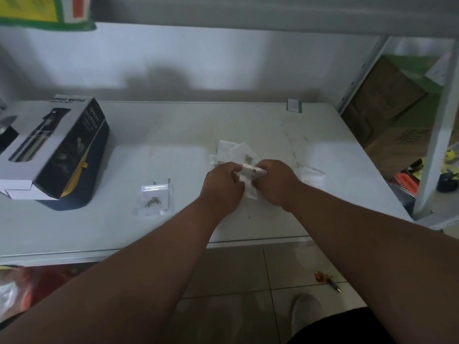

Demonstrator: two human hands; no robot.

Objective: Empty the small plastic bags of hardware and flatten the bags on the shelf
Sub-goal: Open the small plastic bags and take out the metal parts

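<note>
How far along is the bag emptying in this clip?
Roughly midway, it seems. Done: a pile of flat bags lies on the shelf behind the hands. In hand: the left hand and right hand both pinch one small bag. Left: a sealed bag with a metal piece lies untouched to the left.

clear small bag (249,176) held above shelf (173,135), bag pile (233,151) behind
</note>
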